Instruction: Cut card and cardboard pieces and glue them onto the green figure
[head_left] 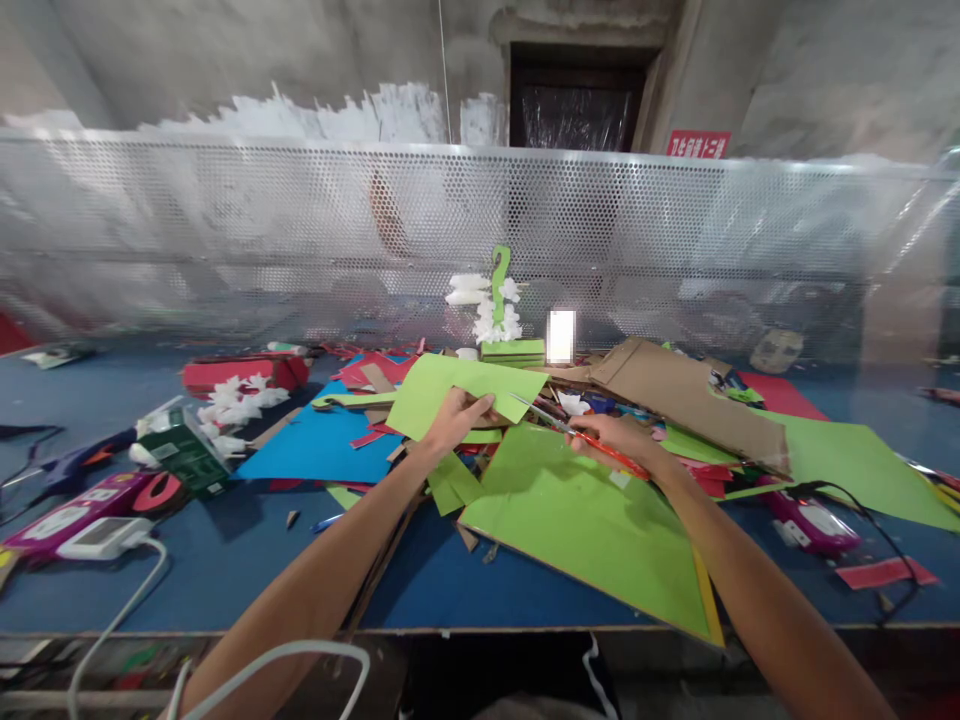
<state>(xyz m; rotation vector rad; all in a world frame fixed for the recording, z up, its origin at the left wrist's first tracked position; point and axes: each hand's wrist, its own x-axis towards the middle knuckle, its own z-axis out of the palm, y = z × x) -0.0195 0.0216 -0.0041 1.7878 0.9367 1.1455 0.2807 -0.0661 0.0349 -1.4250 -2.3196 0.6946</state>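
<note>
My left hand [454, 420] pinches the lower edge of a light green paper sheet [450, 385], holding it raised over the table. In my right hand [611, 440] is a pair of scissors with orange handles [619, 458]. Their metal blades point left, with the tips at the sheet's right part; whether the blades are parted is too small to tell. Below both hands a larger green sheet [585, 530] lies on the table, with a yellow edge at its right. Narrow green strips [454, 482] lie beside it, under my left forearm.
A blue sheet [322, 440], a dark green box [184, 450] and a glue gun [82, 460] lie left. Brown cardboard [682, 395] covers scraps at right. Behind stands a green hook-shaped piece [500, 285] with white flowers, before a perforated metal screen [300, 240].
</note>
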